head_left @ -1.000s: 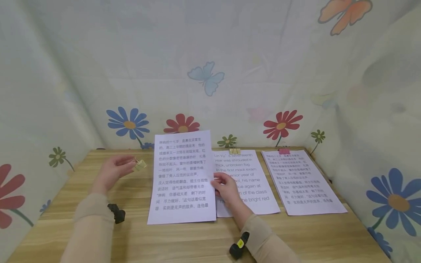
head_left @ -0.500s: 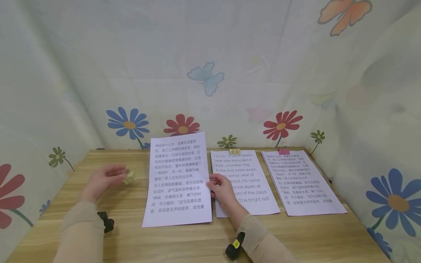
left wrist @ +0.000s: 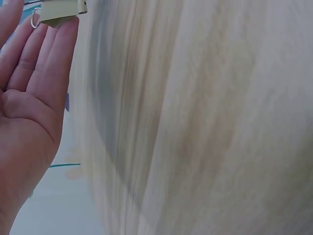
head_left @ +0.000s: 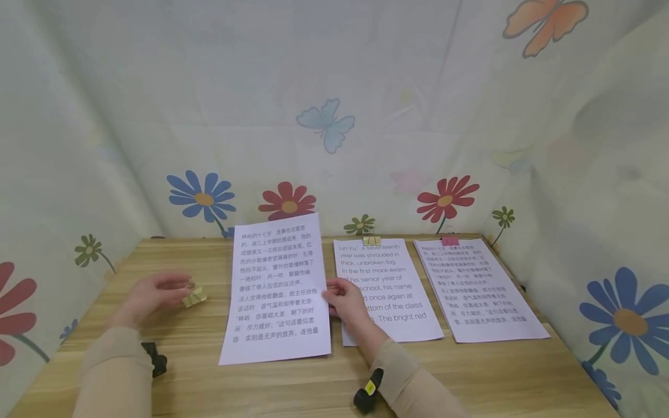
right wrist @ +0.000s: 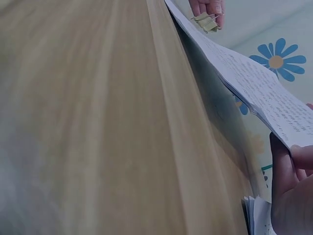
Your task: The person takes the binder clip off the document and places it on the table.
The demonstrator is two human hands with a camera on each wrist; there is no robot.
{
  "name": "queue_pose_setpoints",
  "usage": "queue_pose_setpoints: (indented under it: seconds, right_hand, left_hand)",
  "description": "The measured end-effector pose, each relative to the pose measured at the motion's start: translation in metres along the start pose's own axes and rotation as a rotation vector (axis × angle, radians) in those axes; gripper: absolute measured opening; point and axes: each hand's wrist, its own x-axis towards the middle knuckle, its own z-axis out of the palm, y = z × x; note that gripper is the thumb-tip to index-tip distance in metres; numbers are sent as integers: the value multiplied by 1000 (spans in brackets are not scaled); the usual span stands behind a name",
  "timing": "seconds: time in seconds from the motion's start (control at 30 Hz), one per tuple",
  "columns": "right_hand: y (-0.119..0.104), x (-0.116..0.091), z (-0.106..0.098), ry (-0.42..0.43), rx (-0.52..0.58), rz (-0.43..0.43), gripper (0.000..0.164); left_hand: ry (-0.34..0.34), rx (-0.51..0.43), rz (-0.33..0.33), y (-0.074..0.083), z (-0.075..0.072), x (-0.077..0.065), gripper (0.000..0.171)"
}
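Note:
My left hand [head_left: 148,297] pinches a yellow binder clip [head_left: 195,296] by its wire handles, left of the papers. In the left wrist view the clip [left wrist: 59,11] sits at the fingertips, partly cut off by the frame. A stack of printed sheets [head_left: 274,290] with Chinese text is gripped at its right edge by my right hand [head_left: 346,303], thumb on top and fingers beneath. The right wrist view shows this stack [right wrist: 264,83] tilted, its far side raised off the table.
To the right lie a stack with English text [head_left: 394,290], held by a gold binder clip [head_left: 372,240], and another Chinese-text stack [head_left: 483,296] with a pink binder clip [head_left: 450,240]. A flower-printed cloth [head_left: 324,174] rises behind the wooden table [head_left: 272,389].
The left hand, with the yellow binder clip, has moved left and down. The right hand has shifted the held sheets slightly left, showing more of the English stack.

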Motion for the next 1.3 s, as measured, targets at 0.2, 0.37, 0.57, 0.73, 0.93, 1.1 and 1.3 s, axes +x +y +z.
queue_pose_setpoints:
  seconds: [0.2,0.37,0.57,0.73,0.93,1.1,1.3]
  right_hand:
    - [3,1,5,-10,-6,10,33]
    - [5,1,9,-17,4,19,32]
    - [7,0,11,-17,12,23,31]
    - [7,-1,12,-25,24,23,32]
    - [8,0,13,-25,19,24,32]
    - [8,0,15,-38,18,16,31]
    - [7,1,16,-38,1,38,31]
  left_hand:
    - [1,6,-43,-5,-3,-1,67]
    - [-6,13,-70,-8,-5,-2,68]
    - [-14,82,-97,-9,-8,-6,71]
    - [30,217,-57,-6,-11,-11,71]
    - [87,283,-30,2,-15,-13,74]
    - [116,240,30,9,-13,-11,79]
    - [160,304,111,23,-2,-7,75]
